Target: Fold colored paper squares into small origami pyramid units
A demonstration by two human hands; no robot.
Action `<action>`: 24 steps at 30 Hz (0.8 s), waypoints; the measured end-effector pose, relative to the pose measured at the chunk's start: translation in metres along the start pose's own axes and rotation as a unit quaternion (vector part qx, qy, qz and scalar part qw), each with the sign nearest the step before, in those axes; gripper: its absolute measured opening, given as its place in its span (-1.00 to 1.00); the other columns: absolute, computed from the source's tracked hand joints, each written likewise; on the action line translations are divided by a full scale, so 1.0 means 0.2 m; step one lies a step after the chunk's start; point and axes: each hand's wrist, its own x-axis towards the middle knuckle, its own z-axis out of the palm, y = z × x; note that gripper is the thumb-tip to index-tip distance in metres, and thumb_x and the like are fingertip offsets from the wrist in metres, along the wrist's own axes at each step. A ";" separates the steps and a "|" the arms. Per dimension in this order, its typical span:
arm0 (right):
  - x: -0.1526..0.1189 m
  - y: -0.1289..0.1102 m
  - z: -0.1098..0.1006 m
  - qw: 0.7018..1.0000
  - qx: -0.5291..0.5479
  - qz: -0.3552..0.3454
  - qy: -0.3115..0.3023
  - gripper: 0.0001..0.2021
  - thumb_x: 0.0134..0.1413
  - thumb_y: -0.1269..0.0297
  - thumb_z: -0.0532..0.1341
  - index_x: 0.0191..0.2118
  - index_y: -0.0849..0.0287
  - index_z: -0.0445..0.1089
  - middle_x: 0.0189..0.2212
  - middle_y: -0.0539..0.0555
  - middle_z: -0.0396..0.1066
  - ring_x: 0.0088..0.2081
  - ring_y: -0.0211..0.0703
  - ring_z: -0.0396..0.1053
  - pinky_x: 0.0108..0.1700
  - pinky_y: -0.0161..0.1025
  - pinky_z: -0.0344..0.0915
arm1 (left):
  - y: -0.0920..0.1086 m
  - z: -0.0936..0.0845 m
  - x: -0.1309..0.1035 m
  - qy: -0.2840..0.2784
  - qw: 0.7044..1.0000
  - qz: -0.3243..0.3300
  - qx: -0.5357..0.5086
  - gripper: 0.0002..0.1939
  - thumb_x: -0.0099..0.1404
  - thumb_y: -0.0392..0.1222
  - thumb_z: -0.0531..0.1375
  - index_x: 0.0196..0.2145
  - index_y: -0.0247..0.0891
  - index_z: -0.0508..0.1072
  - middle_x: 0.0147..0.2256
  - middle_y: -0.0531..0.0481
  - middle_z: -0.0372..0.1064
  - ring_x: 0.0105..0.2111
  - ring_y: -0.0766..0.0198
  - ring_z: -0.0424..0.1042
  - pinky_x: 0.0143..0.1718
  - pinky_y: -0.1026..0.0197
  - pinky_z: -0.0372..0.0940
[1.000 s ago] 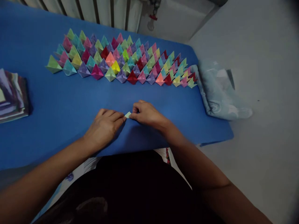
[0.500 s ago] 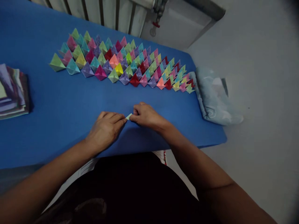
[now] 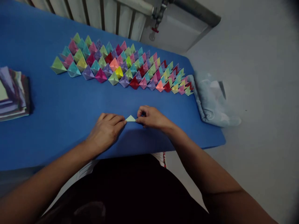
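A small pale green piece of folded paper (image 3: pixel 130 118) lies on the blue table, its visible part a low triangle with the point facing away from me. My left hand (image 3: pixel 106 130) rests on the table, its fingers together and pressing the paper's left corner. At the right corner, the thumb and finger of my right hand (image 3: pixel 151 117) pinch the paper, the other fingers curled. Beyond both hands stand rows of folded paper boats (image 3: pixel 113 78) in green, pink, blue, purple, red and yellow.
A stack of coloured paper sheets (image 3: pixel 14 96) lies at the left of the blue table (image 3: pixel 70 99). At the right end is a folded grey-blue cloth (image 3: pixel 210 99), partly under clear plastic. A white radiator (image 3: pixel 109 18) and a pipe valve (image 3: pixel 155 30) border the far edge.
My right hand has slid right along the paper, away from my left hand, and more of the pale green triangle shows between them. The left hand has stayed nearly in place.
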 end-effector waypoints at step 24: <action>0.04 0.02 0.04 0.990 -0.126 -0.059 0.032 -0.81 -0.01 0.45 0.28 -0.50 0.14 0.24 -0.40 -0.03 0.23 -0.37 -0.27 0.20 -0.25 -0.30 0.14 | 0.01 -0.01 0.00 -0.003 1.000 -0.003 0.012 -0.69 0.49 -0.30 0.00 -0.07 -0.30 0.54 -0.10 -0.14 0.57 -0.17 0.05 0.48 -0.21 -0.01 0.29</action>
